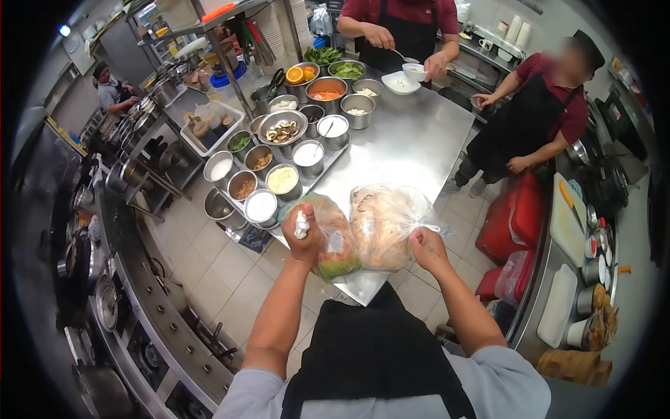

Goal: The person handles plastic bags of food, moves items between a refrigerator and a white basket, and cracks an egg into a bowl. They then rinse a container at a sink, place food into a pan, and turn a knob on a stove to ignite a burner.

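Observation:
My left hand (303, 236) is closed round the gathered neck of a clear plastic bag (333, 241); a white twisted end sticks up from the fist. Orange and green food shows through this bag. My right hand (428, 248) pinches the white tied top of a second clear plastic bag (379, 223), bulging with pale tan food whose kind I cannot make out. Both bags are side by side at the near corner of the steel table (398, 146), touching or almost touching. Left of them stand metal containers, among them one of grated yellowish food (283, 179) and one of white food (261, 206).
A metal bowl of sliced mushrooms (283, 130) stands among several ingredient pots. Across the table, a person (401, 28) holds a spoon and a small white bowl (414, 72). Another person (534, 105) stands at right, near red coolers (509, 216). A stove (157, 328) curves along the left.

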